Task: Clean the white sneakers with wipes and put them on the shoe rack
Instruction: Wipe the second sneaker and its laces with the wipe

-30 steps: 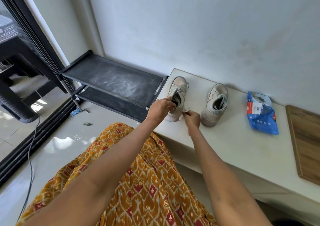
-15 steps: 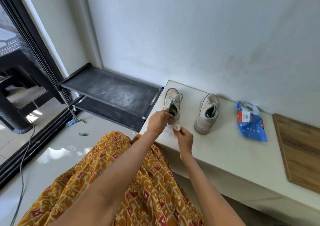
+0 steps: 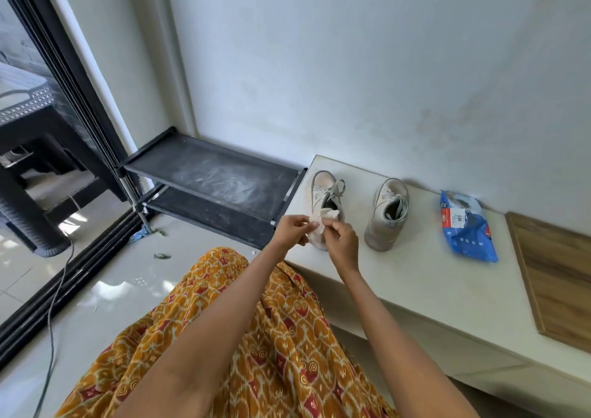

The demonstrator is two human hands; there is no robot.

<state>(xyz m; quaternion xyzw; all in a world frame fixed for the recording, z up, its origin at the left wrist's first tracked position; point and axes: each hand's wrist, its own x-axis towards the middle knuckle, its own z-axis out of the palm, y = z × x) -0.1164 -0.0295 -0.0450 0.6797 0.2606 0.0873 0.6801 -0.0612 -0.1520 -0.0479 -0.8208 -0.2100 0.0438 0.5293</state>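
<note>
Both hands [image 3: 316, 235] now off sneaker [image 3: 324, 200], on wipe [image 3: 321, 221]

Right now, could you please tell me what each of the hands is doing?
Left hand: pinching the wipe.
Right hand: pinching the same wipe.

— What sort of place is this?
— A home's entryway: a low black two-tier metal shoe rack [image 3: 208, 190] stands against the plain white wall [image 3: 351, 65].
— Anything else?
— A black-framed sliding glass door [image 3: 64, 104] and glossy pale floor tiles [image 3: 105, 289].
</note>
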